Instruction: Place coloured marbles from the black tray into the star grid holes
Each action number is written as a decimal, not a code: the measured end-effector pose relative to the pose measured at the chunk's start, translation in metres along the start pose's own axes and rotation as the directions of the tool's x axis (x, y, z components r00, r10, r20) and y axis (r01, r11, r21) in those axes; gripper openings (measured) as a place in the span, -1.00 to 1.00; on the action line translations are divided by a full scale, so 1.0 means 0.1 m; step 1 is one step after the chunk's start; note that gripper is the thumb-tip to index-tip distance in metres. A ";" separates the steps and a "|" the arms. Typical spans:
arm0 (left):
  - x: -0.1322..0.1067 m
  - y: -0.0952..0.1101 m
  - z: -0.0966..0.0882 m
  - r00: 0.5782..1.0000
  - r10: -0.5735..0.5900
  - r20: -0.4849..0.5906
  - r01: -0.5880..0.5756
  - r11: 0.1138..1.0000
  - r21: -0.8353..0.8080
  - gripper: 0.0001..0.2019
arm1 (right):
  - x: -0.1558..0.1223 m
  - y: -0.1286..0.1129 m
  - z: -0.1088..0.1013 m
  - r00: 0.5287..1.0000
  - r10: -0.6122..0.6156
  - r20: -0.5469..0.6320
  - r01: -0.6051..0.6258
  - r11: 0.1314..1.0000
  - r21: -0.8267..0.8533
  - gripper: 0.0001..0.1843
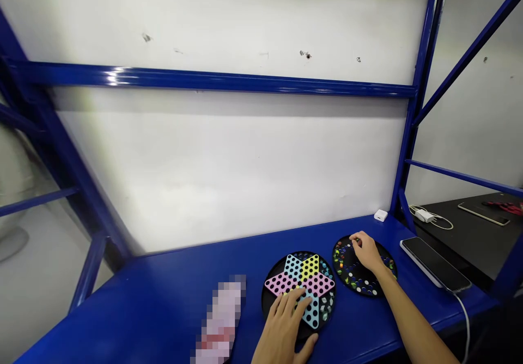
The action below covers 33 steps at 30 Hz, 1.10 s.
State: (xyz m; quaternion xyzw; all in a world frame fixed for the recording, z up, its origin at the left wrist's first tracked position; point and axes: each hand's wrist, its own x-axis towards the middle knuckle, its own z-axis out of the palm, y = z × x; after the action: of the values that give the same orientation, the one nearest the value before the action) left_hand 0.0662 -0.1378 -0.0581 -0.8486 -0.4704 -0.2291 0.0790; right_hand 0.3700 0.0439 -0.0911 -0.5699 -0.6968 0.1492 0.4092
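A round black Chinese checkers board [311, 268] with a coloured star full of holes lies on the blue shelf. My left hand [281, 326] rests over its near left part, fingers spread and touching the board. Clear and bluish pieces [326, 305] sit in the rim sections on its right. Just to the right is a round black tray [354, 283] with small multicoloured pieces scattered in it. My right hand [365, 250] is over the far part of this tray, fingers curled together in a pinch; whatever they hold, if anything, is hidden.
A phone [436, 263] lies on a white block at the right, with a cable hanging off the edge. A small white box [381, 215] stands at the back. Left of the board lies a pixelated pinkish object [220, 317]. Blue rack posts [402, 151] frame the shelf.
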 end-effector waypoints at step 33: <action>-0.03 -0.03 0.06 0.999 0.008 -0.033 -0.007 1.000 0.019 -0.46 | -0.20 -0.40 0.02 0.934 -0.056 0.352 -0.009 0.984 0.179 -0.79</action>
State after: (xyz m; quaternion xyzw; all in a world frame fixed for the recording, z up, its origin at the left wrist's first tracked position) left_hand 0.0646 -0.1365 -0.0646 -0.8456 -0.4680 -0.2381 0.0956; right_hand 0.3421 0.0139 -0.0736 -0.4864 -0.7499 0.3063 0.3276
